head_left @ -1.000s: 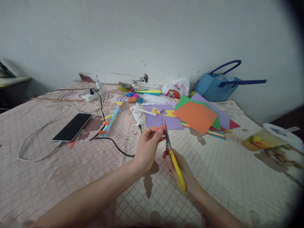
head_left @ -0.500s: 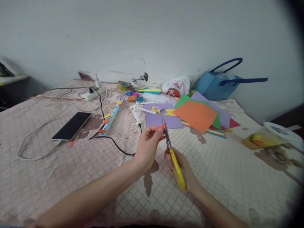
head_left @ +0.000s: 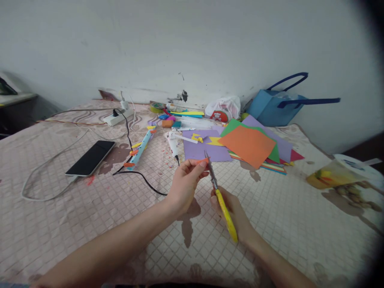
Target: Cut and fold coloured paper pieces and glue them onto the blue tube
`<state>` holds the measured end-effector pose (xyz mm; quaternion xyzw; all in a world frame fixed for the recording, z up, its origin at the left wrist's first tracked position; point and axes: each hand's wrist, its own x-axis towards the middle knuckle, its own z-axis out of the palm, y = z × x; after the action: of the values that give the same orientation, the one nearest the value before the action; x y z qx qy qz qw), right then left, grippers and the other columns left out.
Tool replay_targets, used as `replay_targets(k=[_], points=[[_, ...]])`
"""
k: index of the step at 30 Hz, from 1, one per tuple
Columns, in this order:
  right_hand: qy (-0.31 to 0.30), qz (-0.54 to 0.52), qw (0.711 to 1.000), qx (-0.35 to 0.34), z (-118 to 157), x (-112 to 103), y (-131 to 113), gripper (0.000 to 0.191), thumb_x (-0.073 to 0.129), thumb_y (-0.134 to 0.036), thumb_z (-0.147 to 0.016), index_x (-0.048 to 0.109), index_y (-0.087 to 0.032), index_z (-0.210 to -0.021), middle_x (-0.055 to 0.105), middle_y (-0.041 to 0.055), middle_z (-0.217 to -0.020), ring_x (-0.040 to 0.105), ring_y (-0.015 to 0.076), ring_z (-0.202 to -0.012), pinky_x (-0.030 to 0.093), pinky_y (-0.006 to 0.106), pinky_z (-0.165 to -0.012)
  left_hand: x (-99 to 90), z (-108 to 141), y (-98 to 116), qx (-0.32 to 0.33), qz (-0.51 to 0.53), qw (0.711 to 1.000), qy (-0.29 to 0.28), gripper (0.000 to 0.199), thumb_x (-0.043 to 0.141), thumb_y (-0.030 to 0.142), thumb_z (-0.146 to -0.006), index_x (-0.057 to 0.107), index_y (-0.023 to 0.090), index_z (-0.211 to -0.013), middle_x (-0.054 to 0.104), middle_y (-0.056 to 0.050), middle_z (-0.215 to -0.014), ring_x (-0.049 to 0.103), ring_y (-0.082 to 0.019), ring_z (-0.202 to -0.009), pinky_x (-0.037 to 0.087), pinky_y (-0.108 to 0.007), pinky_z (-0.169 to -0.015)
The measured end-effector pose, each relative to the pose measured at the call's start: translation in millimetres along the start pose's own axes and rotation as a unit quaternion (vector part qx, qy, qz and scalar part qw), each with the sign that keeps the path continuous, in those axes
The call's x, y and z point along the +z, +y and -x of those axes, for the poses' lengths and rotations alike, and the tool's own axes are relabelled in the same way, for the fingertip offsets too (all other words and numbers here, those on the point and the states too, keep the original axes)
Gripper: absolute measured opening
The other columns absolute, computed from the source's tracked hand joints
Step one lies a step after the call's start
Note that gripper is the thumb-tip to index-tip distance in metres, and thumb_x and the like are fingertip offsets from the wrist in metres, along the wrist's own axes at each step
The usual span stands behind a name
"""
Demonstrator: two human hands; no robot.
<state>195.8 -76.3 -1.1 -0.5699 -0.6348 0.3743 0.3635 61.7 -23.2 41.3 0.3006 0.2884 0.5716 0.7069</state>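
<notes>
My left hand (head_left: 186,182) pinches a small piece of orange paper (head_left: 201,161) near the middle of the view. Yellow-handled scissors (head_left: 225,214) are gripped in my right hand (head_left: 232,212), and their metal blades lie against the right end of the orange piece. Just beyond the blades is a purple sheet (head_left: 199,151) with yellow scraps (head_left: 198,138) on it. To the right, an orange sheet (head_left: 247,145) tops a pile of coloured paper. A white glue gun (head_left: 172,145) rests behind my left hand.
A phone (head_left: 91,158) on a cable lies left, near a light blue strip (head_left: 141,148) with coloured pieces. A black cord runs to a power strip (head_left: 117,118). At right stand a plastic cup (head_left: 327,176) and a blue bag (head_left: 271,108).
My right hand and the scissors' handles have shifted slightly to the right. My left hand has barely moved and still pinches the orange paper.
</notes>
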Motion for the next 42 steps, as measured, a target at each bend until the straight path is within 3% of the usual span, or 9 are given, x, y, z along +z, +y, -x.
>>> replay_targets(k=[9,23,36,42], points=[[-0.017,0.018,0.999,0.028,1.6,-3.9,-3.3,0.034,0.051,-0.052,-0.08,0.041,-0.021,-0.069,0.038,-0.0035,-0.059,0.033,0.0109,-0.051,0.028,0.024,-0.047,-8.8,-2.4,0.5,-0.001,-0.036,0.999,-0.005,0.012,0.071,0.024,-0.072,0.063,0.015,-0.071,0.066,-0.003,-0.081,0.058,-0.011,-0.074,0.043,-0.028,-0.079],[-0.032,0.065,0.997,0.018,2.6,-10.0,2.9,0.03,0.05,-0.045,-0.082,0.04,-0.021,-0.069,0.04,-0.003,-0.059,0.034,0.012,-0.054,0.029,0.025,-0.049,-20.9,-5.5,4.8,0.016,-0.114,0.993,-0.024,0.017,0.07,0.029,-0.074,0.062,0.014,-0.073,0.068,-0.004,-0.079,0.061,-0.014,-0.078,0.046,-0.029,-0.078],[-0.057,0.12,0.991,0.036,1.3,-16.1,0.5,0.032,0.051,-0.045,-0.082,0.041,-0.02,-0.065,0.049,-0.0016,-0.057,0.04,0.0122,-0.052,0.03,0.025,-0.049,-31.0,-11.6,14.5,-0.038,-0.178,0.982,-0.044,0.019,0.071,0.028,-0.073,0.059,0.012,-0.075,0.069,-0.004,-0.078,0.063,-0.012,-0.077,0.047,-0.029,-0.078],[-0.081,0.096,0.991,0.045,2.0,-19.2,-1.3,0.03,0.054,-0.042,-0.082,0.042,-0.02,-0.065,0.048,-0.0018,-0.058,0.039,0.0114,-0.052,0.028,0.024,-0.048,-39.0,-18.0,16.4,-0.066,-0.18,0.98,-0.057,0.019,0.072,0.027,-0.072,0.06,0.012,-0.074,0.068,-0.003,-0.077,0.063,-0.011,-0.075,0.047,-0.027,-0.076]])
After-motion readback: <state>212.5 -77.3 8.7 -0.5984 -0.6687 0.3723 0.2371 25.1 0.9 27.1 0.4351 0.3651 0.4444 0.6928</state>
